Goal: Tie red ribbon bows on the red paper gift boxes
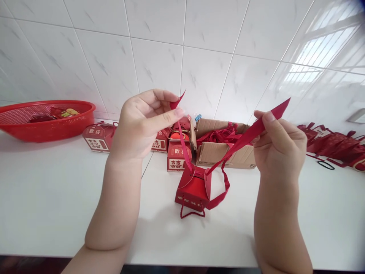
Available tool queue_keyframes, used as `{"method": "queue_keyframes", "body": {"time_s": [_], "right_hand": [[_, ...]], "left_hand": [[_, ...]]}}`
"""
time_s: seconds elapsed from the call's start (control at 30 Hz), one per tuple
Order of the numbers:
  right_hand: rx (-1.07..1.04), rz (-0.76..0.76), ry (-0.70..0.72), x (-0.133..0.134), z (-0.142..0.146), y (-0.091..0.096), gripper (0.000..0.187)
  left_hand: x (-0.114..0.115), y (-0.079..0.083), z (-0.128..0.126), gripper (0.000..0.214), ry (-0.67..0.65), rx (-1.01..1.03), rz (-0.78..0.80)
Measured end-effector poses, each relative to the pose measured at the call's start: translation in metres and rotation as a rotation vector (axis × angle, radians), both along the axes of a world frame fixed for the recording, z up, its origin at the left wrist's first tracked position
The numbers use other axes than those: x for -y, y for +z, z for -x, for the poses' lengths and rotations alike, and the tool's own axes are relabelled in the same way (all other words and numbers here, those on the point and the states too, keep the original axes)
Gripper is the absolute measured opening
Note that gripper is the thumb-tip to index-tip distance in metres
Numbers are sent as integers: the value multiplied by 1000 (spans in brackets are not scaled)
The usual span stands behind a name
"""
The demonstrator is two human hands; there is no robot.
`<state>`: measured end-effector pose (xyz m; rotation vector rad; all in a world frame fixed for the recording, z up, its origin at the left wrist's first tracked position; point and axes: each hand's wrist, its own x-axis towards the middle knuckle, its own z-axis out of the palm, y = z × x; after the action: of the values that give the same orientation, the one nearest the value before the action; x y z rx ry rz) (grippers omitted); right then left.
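Note:
A small red gift box (194, 189) hangs just above the white counter (57, 198), strung on a red ribbon (242, 141). My left hand (144, 123) pinches one ribbon end between thumb and fingers, raised at centre left. My right hand (278, 146) pinches the other ribbon end, which sticks up past the fingers. Both ribbon ends run down into the box top. A ribbon loop and a thin red cord handle droop at the box's right side and bottom.
A red mesh basket (45, 120) with a few items sits at the far left. Finished red boxes (98, 137) stand behind my hands. A cardboard carton (222, 152) holds red ribbons. Flat red boxes (336, 144) pile up at the right by a black loop (326, 165).

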<state>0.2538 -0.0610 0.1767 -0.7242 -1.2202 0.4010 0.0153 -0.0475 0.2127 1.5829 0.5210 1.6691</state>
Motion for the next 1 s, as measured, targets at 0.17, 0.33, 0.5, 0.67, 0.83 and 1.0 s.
{"method": "queue_keyframes", "body": {"time_s": [0.17, 0.33, 0.5, 0.67, 0.83, 1.0], "right_hand": [[-92, -62, -14, 2, 2, 4, 15], [-137, -69, -4, 2, 0, 8, 15], [-96, -44, -33, 1, -3, 10, 16], [-95, -61, -83, -5, 0, 8, 8], [-166, -30, -35, -4, 13, 10, 9], [-139, -7, 33, 2, 25, 16, 8]], "left_hand": [[-5, -5, -5, 20, 3, -44, 9], [-9, -5, -8, 11, -65, -63, 56], [-16, -4, -11, 15, -10, 69, 97], [-28, -8, -13, 16, 7, 184, 61], [-25, -9, -11, 19, 37, 205, 9], [-12, -8, -8, 15, 79, 207, -17]]}}
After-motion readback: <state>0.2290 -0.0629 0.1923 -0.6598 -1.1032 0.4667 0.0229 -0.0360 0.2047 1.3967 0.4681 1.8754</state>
